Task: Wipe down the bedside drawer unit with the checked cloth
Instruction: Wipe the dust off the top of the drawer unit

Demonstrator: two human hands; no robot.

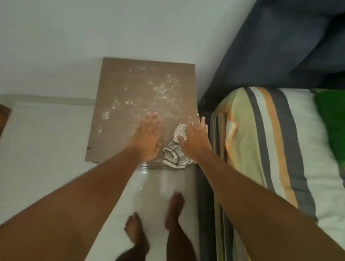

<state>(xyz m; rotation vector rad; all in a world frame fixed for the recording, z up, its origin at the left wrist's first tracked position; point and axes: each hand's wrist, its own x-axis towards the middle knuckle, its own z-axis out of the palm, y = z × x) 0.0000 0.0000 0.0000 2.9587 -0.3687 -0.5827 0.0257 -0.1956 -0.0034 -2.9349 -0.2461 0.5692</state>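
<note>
Standing over the bedside drawer unit point(118, 82), you look straight down on its brown top, which sits in the corner between the pale wall point(72, 33) at 12 o'clock and the bed point(268, 136) at 3 o'clock. White specks point(160, 89) are scattered over the top from its middle out toward 12 and 9 o'clock, so by my reading the wiping has hardly begun, if at all. The checked cloth point(175, 156) lies crumpled at the top's 5 o'clock corner, part of it hanging over the front edge, clear of most of the specks. Your right hand point(195, 139) is spread over the cloth's far end, its fingers point(197, 121) straight and splayed toward 12 o'clock, gripping nothing. The thumb lies across the cloth, but I cannot tell whether the palm presses on it or only hovers. Your left hand point(148, 138) lies flat near 6 o'clock of the top, just beside the cloth, fingers point(151, 119) straight and close together, holding nothing. It looks placed to brace you, or to steady the unit, while the other hand works. A sensible next move, I judge, is to press the cloth flat under your right hand and sweep toward 11 o'clock through the specks, minding that the overhanging part could slip to the floor point(156, 181) at 6 o'clock, where your bare feet point(175, 209) stand.
</note>
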